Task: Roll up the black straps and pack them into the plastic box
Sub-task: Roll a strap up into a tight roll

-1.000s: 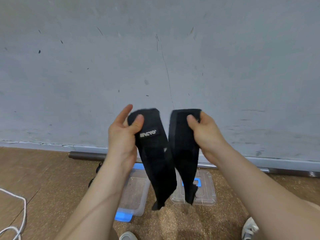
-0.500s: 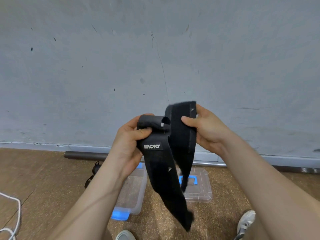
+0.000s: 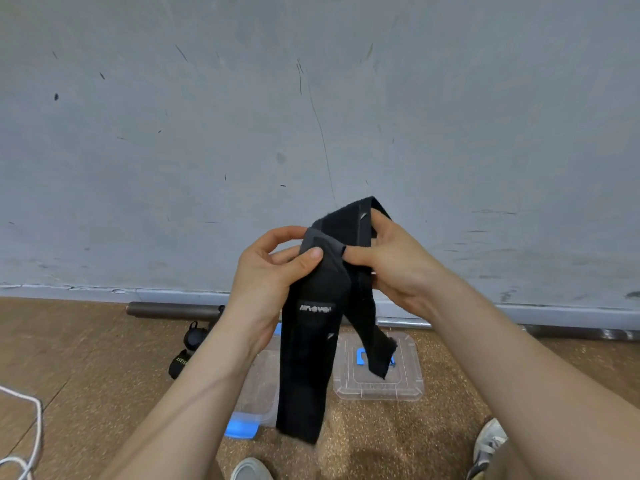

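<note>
Hands (image 3: pixel 263 282) (image 3: pixel 398 268) pinch black strap (image 3: pixel 308 358) over plastic box (image 3: pixel 258 386) (lid (image 3: pixel 408 382) beside).

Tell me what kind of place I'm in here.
Probably a gym or home workout corner: a metal bar lies along the scuffed grey wall, the floor is speckled and cork-like, and the black strap looks like lifting gear.

The long black fabric strap (image 3: pixel 304 368) hangs from my left hand (image 3: pixel 266 282) and right hand (image 3: pixel 398 268), straight down over the right side of the clear plastic box with a blue clasp (image 3: pixel 258 386). My left forearm crosses the box's left side. A clear flat lid (image 3: pixel 408 382) lies just right of the box and small black rolls (image 3: pixel 178 367) lie to its left. Bare brown cork floor (image 3: pixel 86 358) runs from the rolls to the white cable (image 3: pixel 34 410).
</note>
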`<control>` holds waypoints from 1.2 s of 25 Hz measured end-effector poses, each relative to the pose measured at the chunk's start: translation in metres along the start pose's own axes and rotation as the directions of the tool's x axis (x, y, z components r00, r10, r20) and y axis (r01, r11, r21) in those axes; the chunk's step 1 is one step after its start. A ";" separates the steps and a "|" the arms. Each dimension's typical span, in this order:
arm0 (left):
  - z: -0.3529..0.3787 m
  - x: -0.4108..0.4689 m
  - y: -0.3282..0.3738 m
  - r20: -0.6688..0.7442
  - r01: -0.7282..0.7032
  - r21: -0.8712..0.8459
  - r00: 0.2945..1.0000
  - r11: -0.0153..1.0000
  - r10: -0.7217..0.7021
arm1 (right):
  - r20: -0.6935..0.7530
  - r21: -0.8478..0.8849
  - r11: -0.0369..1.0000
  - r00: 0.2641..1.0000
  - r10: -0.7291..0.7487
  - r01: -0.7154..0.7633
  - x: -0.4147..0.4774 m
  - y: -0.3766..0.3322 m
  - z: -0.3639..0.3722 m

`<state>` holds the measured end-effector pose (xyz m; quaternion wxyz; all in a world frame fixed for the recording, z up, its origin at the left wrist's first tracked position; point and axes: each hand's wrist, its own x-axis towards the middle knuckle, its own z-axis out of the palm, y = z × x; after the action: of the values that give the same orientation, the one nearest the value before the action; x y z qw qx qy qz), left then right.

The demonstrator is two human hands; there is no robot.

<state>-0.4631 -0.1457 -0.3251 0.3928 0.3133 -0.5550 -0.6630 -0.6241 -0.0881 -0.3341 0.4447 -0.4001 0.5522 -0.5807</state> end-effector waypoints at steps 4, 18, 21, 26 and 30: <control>0.003 0.000 0.001 -0.012 -0.030 0.002 0.999 1.000 0.030 | -0.040 -0.239 0.968 0.996 -0.084 0.072 0.004 0.004 0.005; -0.004 -0.003 -0.003 0.096 0.076 -0.078 0.993 0.994 -0.068 | -0.099 0.348 0.933 0.986 0.131 -0.089 0.005 -0.012 -0.015; -0.001 0.001 -0.008 0.033 0.043 -0.006 0.999 0.999 -0.043 | 0.043 0.205 0.975 0.996 0.081 -0.088 -0.003 -0.017 -0.016; 0.004 0.005 -0.016 -0.041 0.093 -0.056 0.995 0.994 -0.095 | -0.193 -0.716 0.697 0.945 -0.264 0.049 0.001 -0.011 -0.003; 0.004 0.010 -0.012 -0.033 0.087 -0.192 0.995 0.978 -0.095 | -0.005 -0.831 0.532 0.953 -0.304 0.165 -0.006 -0.025 -0.007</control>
<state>-0.4740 -0.1513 -0.3362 0.4020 0.3132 -0.4659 -0.7234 -0.6305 -0.0803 -0.3098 0.0823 -0.5865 0.7309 -0.3393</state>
